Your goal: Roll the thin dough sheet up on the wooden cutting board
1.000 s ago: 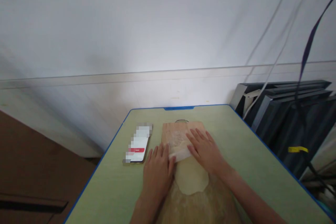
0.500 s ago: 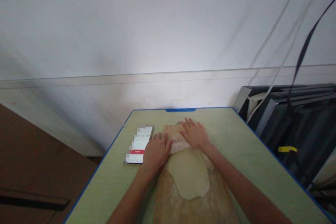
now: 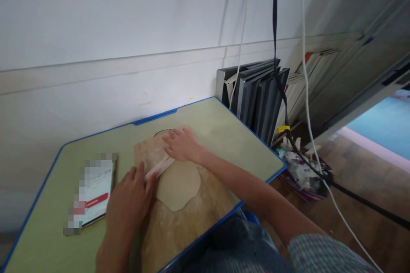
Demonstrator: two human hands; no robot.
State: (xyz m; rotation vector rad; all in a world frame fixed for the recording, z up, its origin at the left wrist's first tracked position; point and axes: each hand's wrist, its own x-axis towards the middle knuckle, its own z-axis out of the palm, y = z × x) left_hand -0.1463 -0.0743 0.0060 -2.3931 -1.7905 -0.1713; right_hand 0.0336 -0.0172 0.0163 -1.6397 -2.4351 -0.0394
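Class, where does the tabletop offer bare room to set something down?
Bare: the tabletop between right hand and right blue edge; the strip between phone and left blue edge. Crowded: between phone and left hand; and the board, with dough, and rolling pin under both hands.

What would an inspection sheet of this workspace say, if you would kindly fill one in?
Surface: green table with a blue edge, bearing a board.
Job's things: flat dough on the board; rolling pin at its far edge.
Clutter: phone, left of the board.
Hands: left hand and right hand at the rolling pin, palms down.
Cables: black cable and white cable hang to the right.
Surroundings: wall behind; dark panels by it; filled basket on the floor.
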